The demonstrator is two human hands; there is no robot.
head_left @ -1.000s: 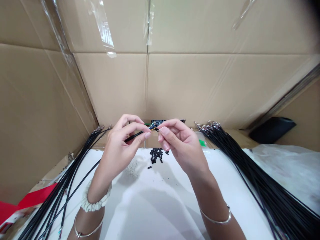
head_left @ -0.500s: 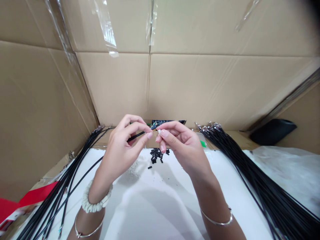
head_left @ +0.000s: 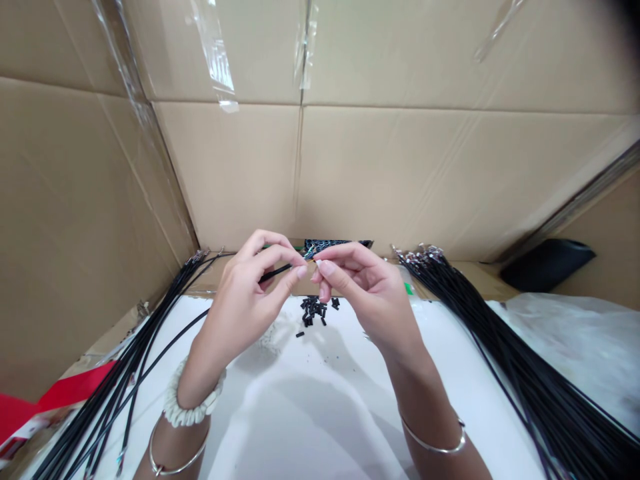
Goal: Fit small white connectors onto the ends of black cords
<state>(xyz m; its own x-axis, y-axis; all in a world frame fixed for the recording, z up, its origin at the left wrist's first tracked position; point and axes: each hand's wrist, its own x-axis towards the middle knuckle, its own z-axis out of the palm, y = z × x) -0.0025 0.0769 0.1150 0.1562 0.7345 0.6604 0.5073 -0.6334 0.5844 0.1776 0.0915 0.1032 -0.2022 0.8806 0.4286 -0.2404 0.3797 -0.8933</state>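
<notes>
Small white piece [head_left: 319,264] now showing, pinched in right hand [head_left: 373,293]

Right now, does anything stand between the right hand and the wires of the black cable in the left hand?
Nothing visible does. The right hand, pinching what looks like a small white piece, is close beside the wires. The black pieces lie on the table.
</notes>
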